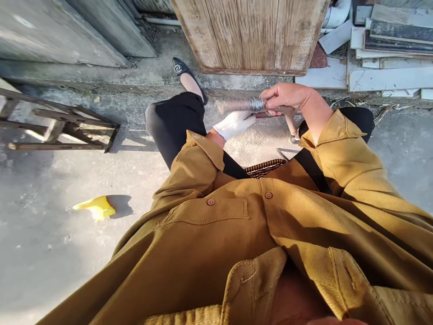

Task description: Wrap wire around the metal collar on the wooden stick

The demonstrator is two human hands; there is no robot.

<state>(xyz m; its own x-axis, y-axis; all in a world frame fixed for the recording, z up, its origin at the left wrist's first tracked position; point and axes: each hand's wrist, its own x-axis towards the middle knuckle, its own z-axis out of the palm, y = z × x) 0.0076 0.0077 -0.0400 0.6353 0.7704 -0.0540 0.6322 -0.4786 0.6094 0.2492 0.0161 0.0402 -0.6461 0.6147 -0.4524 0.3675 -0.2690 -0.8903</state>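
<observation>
Pinching wire (256, 104) at upper centre, my right hand (287, 95) risks pricks by slipping; left hand's (237, 124) grip I can't tell.

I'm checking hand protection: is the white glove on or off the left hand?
On: the glove covers the left hand, with bare skin showing just past it. The right hand is bare.

Strong sun slants in from the left, and the yellow object (98, 208) drops a dark shadow rightward across the bright floor (40, 262). The gloved left hand (237, 125) gleams; toward the edges, everything stretches and softens.
</observation>
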